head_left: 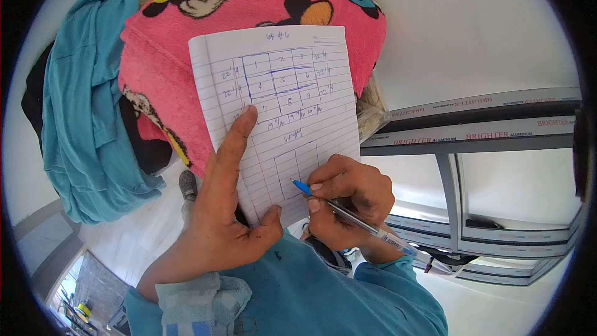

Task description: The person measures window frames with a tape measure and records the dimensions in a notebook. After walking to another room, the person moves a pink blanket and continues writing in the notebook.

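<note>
My left hand (227, 211) holds a lined notebook page (280, 112) upright, fingers behind it, index finger and thumb on its front. The page carries blue pen sketches: a numbered grid with fractions near the top and a smaller box drawing lower down. My right hand (348, 202) grips a clear ballpoint pen (348, 214) with a blue tip, and the tip touches the lower sketch. A teal sleeve covers both forearms at the bottom.
Behind the page lies a pink cartoon-print blanket (249, 6), with a teal garment (87, 106) draped at its left. Aluminium window frames (485, 130) with printed protective tape stand at the right. A shoe (188, 183) shows on the white floor below.
</note>
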The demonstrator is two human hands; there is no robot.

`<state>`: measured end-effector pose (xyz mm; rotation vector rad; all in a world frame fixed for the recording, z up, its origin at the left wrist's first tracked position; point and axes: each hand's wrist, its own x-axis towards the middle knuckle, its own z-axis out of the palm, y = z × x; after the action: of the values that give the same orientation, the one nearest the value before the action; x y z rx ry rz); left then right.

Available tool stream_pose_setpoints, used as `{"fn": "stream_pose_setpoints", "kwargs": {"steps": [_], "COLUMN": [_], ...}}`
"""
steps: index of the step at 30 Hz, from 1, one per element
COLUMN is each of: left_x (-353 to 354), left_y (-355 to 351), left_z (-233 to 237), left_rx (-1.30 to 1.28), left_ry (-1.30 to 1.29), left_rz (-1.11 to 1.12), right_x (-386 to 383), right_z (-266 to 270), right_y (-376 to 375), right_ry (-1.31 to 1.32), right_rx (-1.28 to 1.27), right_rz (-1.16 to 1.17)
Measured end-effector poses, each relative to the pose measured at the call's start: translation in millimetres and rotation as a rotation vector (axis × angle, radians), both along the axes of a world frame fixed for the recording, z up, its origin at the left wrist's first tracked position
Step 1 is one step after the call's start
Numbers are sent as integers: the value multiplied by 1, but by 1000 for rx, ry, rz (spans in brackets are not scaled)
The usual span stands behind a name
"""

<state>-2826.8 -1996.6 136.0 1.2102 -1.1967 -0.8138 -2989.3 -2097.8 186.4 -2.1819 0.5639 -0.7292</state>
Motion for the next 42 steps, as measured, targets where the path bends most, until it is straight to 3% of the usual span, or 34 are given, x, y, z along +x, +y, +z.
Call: {"fn": "stream_pose_setpoints", "kwargs": {"steps": [12, 18, 21, 27, 37, 42], "left_x": [-3, 0, 0, -1, -4, 0], "left_y": [0, 1, 1, 0, -1, -1], "left_z": [-1, 3, 2, 1, 0, 2], "left_rx": [25, 6, 23, 27, 24, -3], "left_ry": [26, -99, -36, 28, 89, -20], "left_rz": [12, 30, 13, 1, 4, 11], "right_x": [13, -11, -14, -3, 4, -11], "right_z": [-4, -6, -7, -4, -4, -7], "right_y": [-6, -12, -14, -2, 2, -6], "right_ry": [-59, 2, -41, -45, -27, -34], "right_rx": [-215, -100, -54, -87, -160, -196], "right_rz": [86, -131, -168, 53, 62, -26]}}
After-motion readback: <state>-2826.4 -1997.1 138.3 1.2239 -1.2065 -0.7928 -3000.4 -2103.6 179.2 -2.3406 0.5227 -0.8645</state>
